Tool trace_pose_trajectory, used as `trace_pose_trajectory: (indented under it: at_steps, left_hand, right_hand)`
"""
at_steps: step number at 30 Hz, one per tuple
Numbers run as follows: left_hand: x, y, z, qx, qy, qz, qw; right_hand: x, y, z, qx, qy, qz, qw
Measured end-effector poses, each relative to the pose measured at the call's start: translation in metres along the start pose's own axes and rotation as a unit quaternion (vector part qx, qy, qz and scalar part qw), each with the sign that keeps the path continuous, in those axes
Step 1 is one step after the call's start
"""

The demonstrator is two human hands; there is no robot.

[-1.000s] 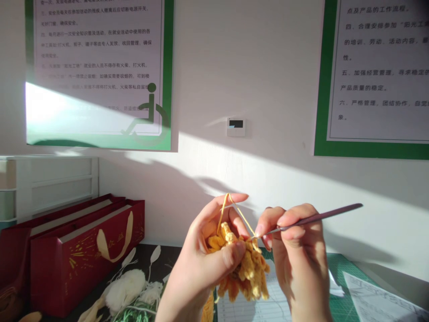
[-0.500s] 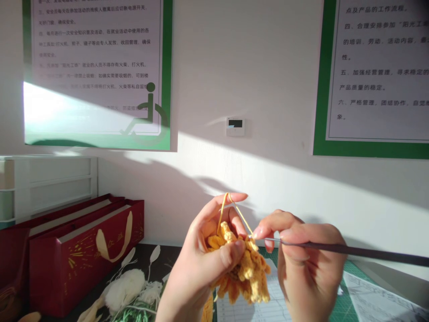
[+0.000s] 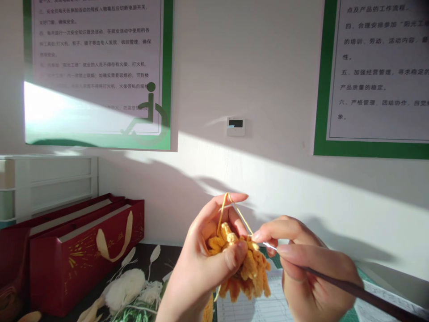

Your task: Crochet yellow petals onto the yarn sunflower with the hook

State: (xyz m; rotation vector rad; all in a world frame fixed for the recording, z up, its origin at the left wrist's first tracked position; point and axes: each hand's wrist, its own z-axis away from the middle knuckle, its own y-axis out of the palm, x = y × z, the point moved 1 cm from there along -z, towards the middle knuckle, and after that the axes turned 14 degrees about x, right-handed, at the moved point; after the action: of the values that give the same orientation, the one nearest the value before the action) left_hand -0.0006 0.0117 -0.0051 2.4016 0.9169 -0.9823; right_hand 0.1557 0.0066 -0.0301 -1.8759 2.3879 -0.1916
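Note:
My left hand (image 3: 204, 264) is closed on a yellow crocheted flower (image 3: 250, 268) with many ruffled petals, its thumb pressing the top edge. A strand of yellow yarn (image 3: 244, 218) loops over the raised left index finger and runs down to the work. In my right hand (image 3: 311, 264) is a crochet hook (image 3: 338, 284) with a dark handle and a thin metal shaft, pinched between thumb and fingers. The metal end meets the upper right edge of the flower, where my right index fingertip also touches; the hook's very tip is hidden there.
Red gift bags (image 3: 87, 255) with cream ribbon handles stand at left, before a white rack (image 3: 60, 179). White fluffy pieces (image 3: 125, 286) and green yarn (image 3: 134, 313) lie beside them. Printed paper (image 3: 268, 308) rests under my hands. A thermostat (image 3: 235, 127) and posters (image 3: 97, 67) hang on the wall.
The crochet hook has tilted, its handle end swinging downward, and my right hand has turned and shifted slightly right with it. My left hand and the flower stay nearly in place.

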Motion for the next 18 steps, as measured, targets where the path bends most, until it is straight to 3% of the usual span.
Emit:
trace_pose_trajectory:
  at_steps: [5, 11, 18]
  left_hand:
    - [-0.001, 0.003, -0.001, -0.001, 0.009, -0.015, 1.0]
    - [-0.002, 0.005, 0.001, 0.009, -0.017, 0.029, 0.999]
    - [-0.003, 0.007, -0.001, -0.033, -0.014, 0.065, 0.997]
  right_hand:
    - [0.0, -0.002, -0.001, 0.031, -0.025, 0.039, 0.998]
    - [-0.007, 0.001, 0.004, 0.011, -0.037, 0.035, 0.999]
    - [-0.012, -0.002, 0.013, 0.045, -0.024, 0.068, 0.996]
